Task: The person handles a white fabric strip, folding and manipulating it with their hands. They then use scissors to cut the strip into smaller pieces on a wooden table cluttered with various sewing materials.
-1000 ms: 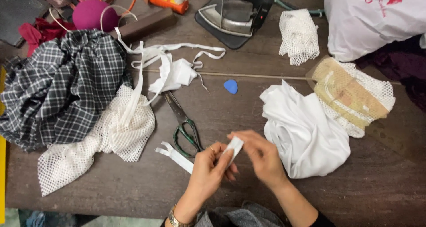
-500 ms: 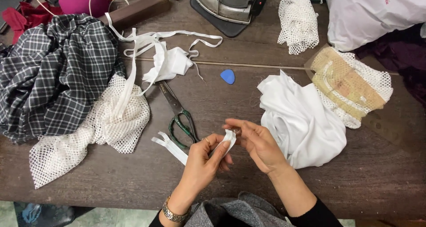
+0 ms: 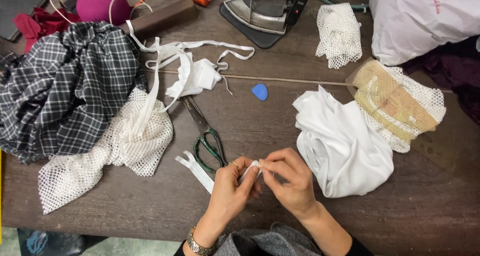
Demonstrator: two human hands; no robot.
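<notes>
My left hand (image 3: pixel 231 191) and my right hand (image 3: pixel 290 180) meet over the near edge of the dark wooden table (image 3: pixel 260 131). Both pinch a narrow white fabric strip (image 3: pixel 196 169) at its upper end; the rest of it trails down-left onto the table. Green-handled scissors (image 3: pixel 206 134) lie shut just beyond my left hand. A bunched white cloth (image 3: pixel 340 141) sits right of my right hand. A watch is on my left wrist.
A black-and-white plaid cloth (image 3: pixel 60 91) and white mesh (image 3: pixel 115 151) lie at left. White straps (image 3: pixel 190 71), blue tailor's chalk (image 3: pixel 259 91), an iron (image 3: pixel 265 11), another mesh piece (image 3: pixel 339 33), and a clear curved ruler on mesh (image 3: pixel 395 103) sit farther back.
My hands stayed together on the strip, folding its end smaller between the fingers. The view has shifted slightly toward the table's far side.
</notes>
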